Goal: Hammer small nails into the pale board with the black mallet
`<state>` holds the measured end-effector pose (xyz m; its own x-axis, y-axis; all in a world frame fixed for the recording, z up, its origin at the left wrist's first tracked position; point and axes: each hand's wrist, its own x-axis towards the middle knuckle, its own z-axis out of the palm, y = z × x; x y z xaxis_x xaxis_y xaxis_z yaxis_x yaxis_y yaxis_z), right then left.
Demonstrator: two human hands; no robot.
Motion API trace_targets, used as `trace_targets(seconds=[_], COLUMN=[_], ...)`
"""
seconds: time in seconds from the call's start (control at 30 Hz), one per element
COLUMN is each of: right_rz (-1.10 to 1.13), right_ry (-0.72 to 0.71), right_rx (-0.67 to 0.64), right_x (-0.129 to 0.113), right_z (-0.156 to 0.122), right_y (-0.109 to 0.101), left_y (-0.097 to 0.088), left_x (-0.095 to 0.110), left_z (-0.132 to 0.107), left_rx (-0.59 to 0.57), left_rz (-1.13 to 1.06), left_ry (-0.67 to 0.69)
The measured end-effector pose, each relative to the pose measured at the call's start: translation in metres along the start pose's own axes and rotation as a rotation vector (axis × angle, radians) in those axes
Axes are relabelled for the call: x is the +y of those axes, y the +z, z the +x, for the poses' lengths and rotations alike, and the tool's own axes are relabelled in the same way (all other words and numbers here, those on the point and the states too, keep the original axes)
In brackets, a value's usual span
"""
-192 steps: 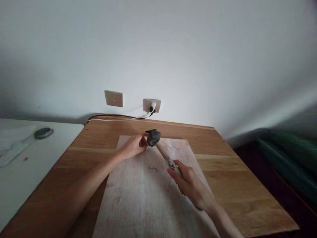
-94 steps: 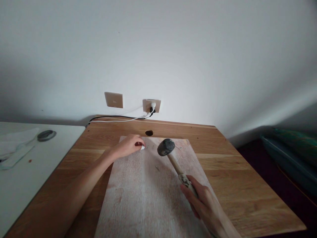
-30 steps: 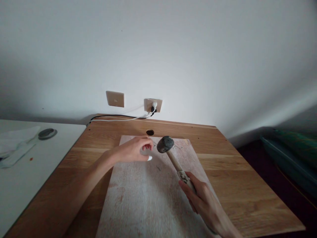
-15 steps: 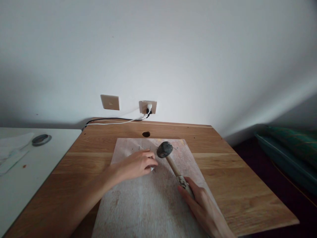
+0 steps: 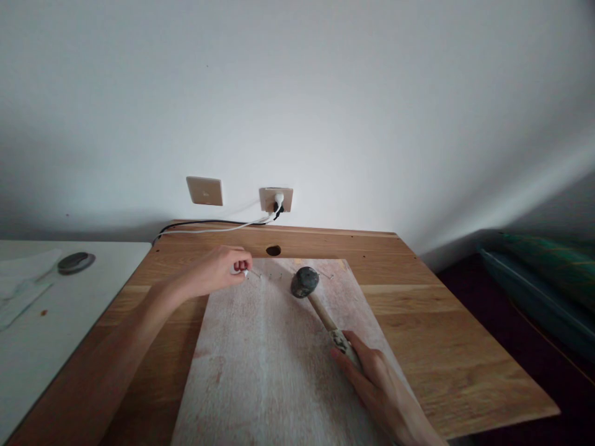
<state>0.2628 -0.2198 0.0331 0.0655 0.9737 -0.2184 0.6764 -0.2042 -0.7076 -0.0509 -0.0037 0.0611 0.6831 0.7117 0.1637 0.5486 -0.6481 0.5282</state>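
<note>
My right hand [image 5: 376,378] is wrapped around the pale, worn grip of a rubber mallet [image 5: 305,282]. Its black head hovers over or rests on the far part of a whitish wooden board [image 5: 260,359]; I cannot tell which. Closed at the board's far left corner, my left hand [image 5: 227,266] pinches a small white piece [image 5: 238,271], mostly hidden by the fingers. Several thin nails [image 5: 281,275] stand in a row along the far part of the board. Right of the mallet head, another nail [image 5: 330,276] leans or lies.
Beneath the board is a wooden tabletop [image 5: 418,347] with a round cable hole [image 5: 274,250]. Cables [image 5: 214,231] run along its back edge to a wall socket [image 5: 276,199]. A white table [image 5: 60,310] with a dark round object [image 5: 76,262] adjoins on the left. Green cushions [image 5: 534,291] lie far right.
My left hand has moved left and away from me, from beside the mallet head to the board's far left corner, keeping the white piece. My right hand and the mallet have barely shifted.
</note>
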Motion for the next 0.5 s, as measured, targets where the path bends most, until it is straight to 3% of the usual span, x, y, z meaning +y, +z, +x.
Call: trace_targets(seconds=[0.2, 0.5], right_rz=[-0.006, 0.005], right_ry=[0.004, -0.004], right_rx=[0.017, 0.000], right_x=[-0.006, -0.001], right_z=[-0.002, -0.002], right_y=[0.000, 0.002], left_y=[0.006, 0.017], left_x=[-0.020, -0.023], left_z=[0.001, 0.003], left_rx=[-0.049, -0.054], left_rz=[-0.057, -0.061], left_ry=[-0.034, -0.039])
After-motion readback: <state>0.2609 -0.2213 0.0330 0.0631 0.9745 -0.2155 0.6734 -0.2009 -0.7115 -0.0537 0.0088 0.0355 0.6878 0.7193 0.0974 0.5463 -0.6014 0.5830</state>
